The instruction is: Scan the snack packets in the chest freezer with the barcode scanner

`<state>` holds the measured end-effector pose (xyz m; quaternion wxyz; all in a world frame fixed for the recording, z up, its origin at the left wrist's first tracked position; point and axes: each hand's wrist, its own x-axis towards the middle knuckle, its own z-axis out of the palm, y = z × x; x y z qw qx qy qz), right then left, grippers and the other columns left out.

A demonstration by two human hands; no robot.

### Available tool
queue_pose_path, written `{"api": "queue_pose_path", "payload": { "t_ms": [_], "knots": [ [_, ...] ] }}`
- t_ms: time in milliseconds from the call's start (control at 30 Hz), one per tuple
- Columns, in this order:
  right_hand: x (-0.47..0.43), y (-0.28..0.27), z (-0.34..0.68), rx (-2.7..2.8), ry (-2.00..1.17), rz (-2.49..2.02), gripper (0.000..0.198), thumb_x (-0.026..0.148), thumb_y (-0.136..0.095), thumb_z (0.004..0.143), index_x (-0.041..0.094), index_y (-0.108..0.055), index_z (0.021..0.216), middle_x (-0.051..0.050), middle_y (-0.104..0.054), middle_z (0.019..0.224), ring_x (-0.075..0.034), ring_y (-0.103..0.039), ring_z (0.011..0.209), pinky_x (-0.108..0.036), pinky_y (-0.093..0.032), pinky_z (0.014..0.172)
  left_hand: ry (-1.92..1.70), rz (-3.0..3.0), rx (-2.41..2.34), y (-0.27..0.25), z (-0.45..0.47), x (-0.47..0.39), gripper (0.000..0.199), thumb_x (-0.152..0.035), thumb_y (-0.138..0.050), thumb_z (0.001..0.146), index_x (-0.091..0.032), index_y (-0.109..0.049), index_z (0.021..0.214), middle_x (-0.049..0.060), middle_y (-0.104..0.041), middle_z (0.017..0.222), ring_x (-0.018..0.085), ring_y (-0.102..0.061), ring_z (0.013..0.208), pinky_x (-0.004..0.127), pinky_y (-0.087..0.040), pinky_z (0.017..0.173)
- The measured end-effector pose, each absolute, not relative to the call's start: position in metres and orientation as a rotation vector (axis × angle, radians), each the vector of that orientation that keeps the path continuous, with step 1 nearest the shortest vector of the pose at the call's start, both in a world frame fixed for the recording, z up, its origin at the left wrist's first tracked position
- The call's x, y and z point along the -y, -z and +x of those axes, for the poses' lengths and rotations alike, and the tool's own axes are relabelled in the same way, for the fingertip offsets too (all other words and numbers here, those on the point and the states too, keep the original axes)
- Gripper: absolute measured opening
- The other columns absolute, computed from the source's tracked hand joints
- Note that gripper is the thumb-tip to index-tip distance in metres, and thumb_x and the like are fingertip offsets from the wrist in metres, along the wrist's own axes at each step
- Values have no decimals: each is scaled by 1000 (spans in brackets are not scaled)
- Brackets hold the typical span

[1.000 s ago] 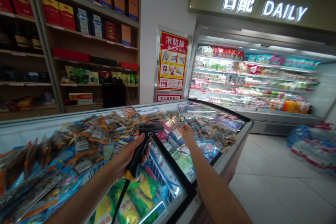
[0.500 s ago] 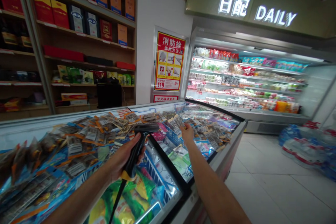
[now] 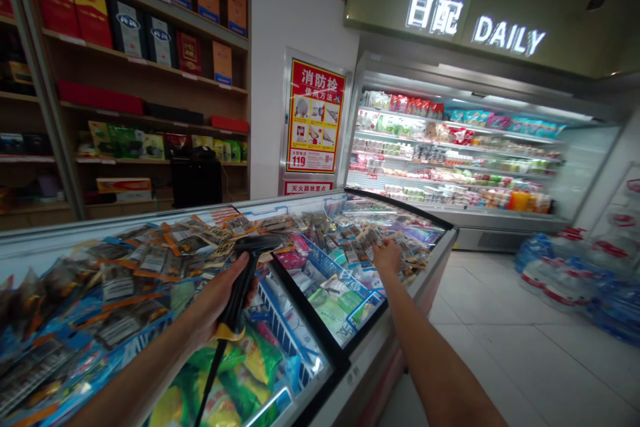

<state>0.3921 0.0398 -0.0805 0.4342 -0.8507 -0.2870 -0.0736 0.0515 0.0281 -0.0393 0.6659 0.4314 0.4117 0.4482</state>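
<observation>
A black barcode scanner (image 3: 244, 287) with a yellow-trimmed base and a hanging cable is in my left hand (image 3: 223, 300). The fingers are wrapped round its handle, and its head sits above the freezer's contents. Further right, my right hand (image 3: 387, 259) is closed at the edge of a small clear snack packet (image 3: 371, 239); its fingertips are partly hidden. Similar packets (image 3: 357, 252) lie around and under that hand. Many more brown packets with orange edges (image 3: 153, 259) spread over the left side of the chest freezer (image 3: 353, 373).
A blue wire basket (image 3: 320, 255) and green and yellow bags (image 3: 235, 373) sit inside the freezer. A black frame bar (image 3: 305, 303) crosses it. Wrapped water bottles (image 3: 560, 273) stand on the floor at right. Behind are a wooden shelf (image 3: 150, 60) and a lit refrigerated display (image 3: 450, 140).
My right hand has moved right with the packet, over the packets on the right side. My left hand keeps its hold on the scanner. The view has turned slightly right.
</observation>
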Motion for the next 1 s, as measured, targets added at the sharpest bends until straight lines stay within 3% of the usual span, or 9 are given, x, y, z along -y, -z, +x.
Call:
{"api": "queue_pose_path", "payload": {
  "t_ms": [167,433,600,733,867,1000],
  "knots": [
    [-33,86,392,689,229,-2214,35,30,-52,73,16,-57,105,-16,-53,110,-32,-48,104,-47,-36,81,-1049,952,-947,40,49,-30,34,-49,-55,70,-16,-54,64,4,-56,51,12,-49,41,22,-39,36],
    [-41,77,358,853,263,-2174,35,27,-46,78,14,-56,110,-16,-49,118,-32,-41,111,-46,-31,87,-1084,947,-937,39,35,-34,33,-48,-52,73,-15,-55,69,3,-56,51,13,-49,41,22,-37,36],
    [-72,71,297,1188,116,-2065,33,33,-46,79,17,-61,103,-11,-57,110,-26,-49,104,-38,-36,84,-1066,945,-1006,39,27,-36,36,-49,-51,74,-14,-54,70,2,-53,47,11,-46,38,21,-35,34],
    [-94,76,249,1509,-11,-1943,35,34,-43,81,19,-58,109,-9,-58,112,-23,-50,106,-37,-35,88,-1092,930,-1023,39,25,-39,36,-48,-50,75,-13,-53,68,0,-52,46,9,-44,37,19,-35,34],
    [-108,83,217,1744,-85,-1836,38,32,-40,82,24,-53,116,-6,-47,129,-22,-41,117,-40,-31,94,-1103,903,-1020,40,25,-42,35,-48,-51,75,-14,-53,69,0,-53,48,10,-46,38,19,-36,34],
    [-114,88,207,1982,-136,-1807,44,38,-35,84,24,-46,124,-8,-34,139,-29,-28,125,-55,-24,95,-1080,886,-998,42,25,-44,33,-48,-53,73,-15,-53,73,-1,-54,51,9,-48,40,19,-38,36]
  ]
}}
